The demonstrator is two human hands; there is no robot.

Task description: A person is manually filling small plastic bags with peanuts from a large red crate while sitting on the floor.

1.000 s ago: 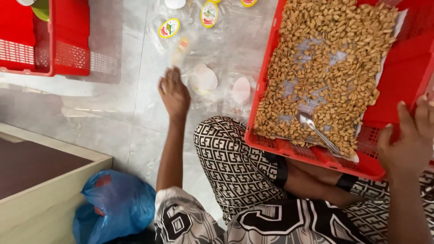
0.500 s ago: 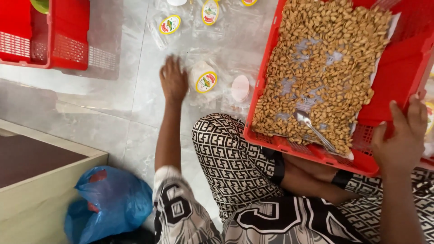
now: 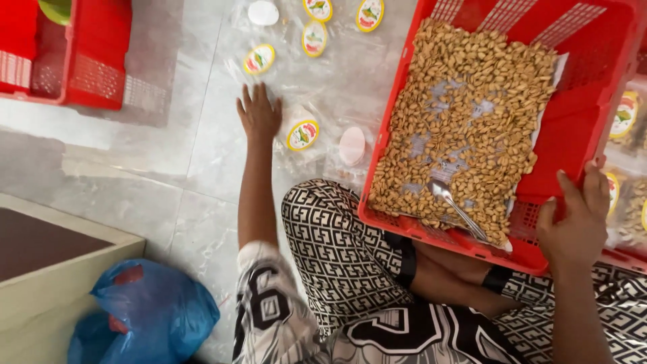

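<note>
A red plastic crate [image 3: 586,128] rests tilted on my lap, lined with clear plastic and spread with shelled peanuts [image 3: 465,121]. A metal spoon [image 3: 455,205] lies among the nuts near the crate's low edge. My right hand [image 3: 573,226] grips the crate's near right rim. My left hand [image 3: 258,114] lies flat on the tiled floor with fingers spread, touching the edge of a clear pouch with an oval yellow label [image 3: 302,135].
More labelled clear pouches [image 3: 315,38] lie on the floor beyond my left hand, with a pale round lid [image 3: 352,145] beside the crate. Filled pouches [image 3: 623,118] sit at the right. A second red crate [image 3: 94,61] stands far left; a blue bag [image 3: 148,313] and wooden box [image 3: 40,269] are near left.
A pouch beside my left hand has turned label side up, and the hand has settled flat beside it. My right hand keeps its hold on the crate.
</note>
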